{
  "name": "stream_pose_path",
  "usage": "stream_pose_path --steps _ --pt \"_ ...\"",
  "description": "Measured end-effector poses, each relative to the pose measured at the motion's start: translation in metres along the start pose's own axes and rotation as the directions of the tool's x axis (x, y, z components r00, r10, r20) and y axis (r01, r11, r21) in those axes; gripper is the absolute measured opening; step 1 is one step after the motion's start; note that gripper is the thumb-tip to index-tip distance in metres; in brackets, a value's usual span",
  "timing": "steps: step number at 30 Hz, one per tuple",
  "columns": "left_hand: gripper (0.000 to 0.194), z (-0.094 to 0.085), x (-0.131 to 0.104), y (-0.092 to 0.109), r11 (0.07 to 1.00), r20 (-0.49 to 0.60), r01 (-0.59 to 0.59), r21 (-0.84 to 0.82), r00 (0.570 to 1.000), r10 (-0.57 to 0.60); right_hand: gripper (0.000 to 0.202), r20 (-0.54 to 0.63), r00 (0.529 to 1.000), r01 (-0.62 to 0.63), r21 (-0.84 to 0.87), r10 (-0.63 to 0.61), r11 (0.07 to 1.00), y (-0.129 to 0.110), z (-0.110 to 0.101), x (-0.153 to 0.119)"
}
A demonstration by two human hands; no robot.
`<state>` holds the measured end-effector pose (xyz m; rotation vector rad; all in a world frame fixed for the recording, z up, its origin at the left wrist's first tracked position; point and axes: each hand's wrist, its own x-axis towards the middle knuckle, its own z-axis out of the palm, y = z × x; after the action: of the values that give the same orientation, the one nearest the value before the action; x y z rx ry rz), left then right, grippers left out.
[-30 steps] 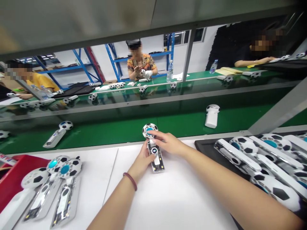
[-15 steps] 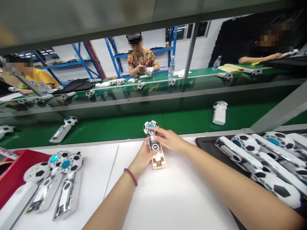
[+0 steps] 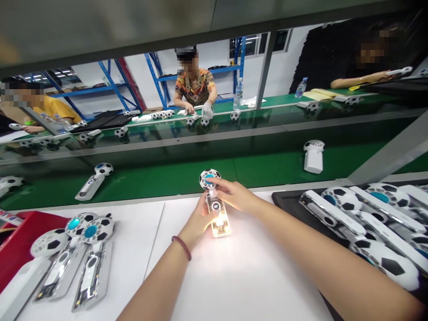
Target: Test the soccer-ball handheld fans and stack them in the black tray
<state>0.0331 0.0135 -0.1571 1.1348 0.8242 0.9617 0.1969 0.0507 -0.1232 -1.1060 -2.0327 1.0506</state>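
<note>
A handheld device (image 3: 220, 226) with a football-patterned round head (image 3: 210, 179) stands out at the centre, over the white tabletop near its far edge. Its clear body glows with warm light, and a small round display shows on it. My left hand (image 3: 200, 215) grips the body from the left, thumb across the front. At the head, my right hand (image 3: 232, 194) has its fingers on the blue centre and the neck, coming from the right.
Several similar devices (image 3: 95, 272) lie at the left beside a red bin (image 3: 40, 223). More rest on a black tray (image 3: 284, 200) at the right. Beyond the table runs a green conveyor (image 3: 160, 176) bearing devices. Other people sit across from it.
The glow from the device is brighter. On the near conveyor the devices have shifted right. Across the way, a person's gloved hand has come down to the far belt. My hands have hardly moved.
</note>
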Motion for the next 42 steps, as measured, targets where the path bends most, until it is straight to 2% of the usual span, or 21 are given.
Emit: stream_pose_path --steps 8,15,21,42 --pt "0.065 -0.003 0.002 -0.006 0.999 -0.013 0.002 -0.05 1.0 -0.003 0.042 0.012 1.0 -0.006 0.046 0.005 0.999 0.001 0.001 0.001" --pt "0.069 -0.007 0.003 -0.011 0.99 0.061 0.009 -0.143 0.998 0.0 0.044 0.017 1.0 0.002 0.052 -0.003 0.999 -0.001 -0.001 0.001" --pt "0.08 -0.007 0.004 -0.011 0.993 0.064 0.0 -0.119 0.998 0.008 0.043 0.003 1.0 0.0 0.045 0.0 0.999 -0.001 -0.001 0.001" --pt "0.081 -0.009 0.003 -0.009 0.995 0.089 0.032 -0.099 0.996 -0.023 0.043 0.02 1.0 -0.005 0.056 0.003 0.998 -0.001 -0.001 0.001"
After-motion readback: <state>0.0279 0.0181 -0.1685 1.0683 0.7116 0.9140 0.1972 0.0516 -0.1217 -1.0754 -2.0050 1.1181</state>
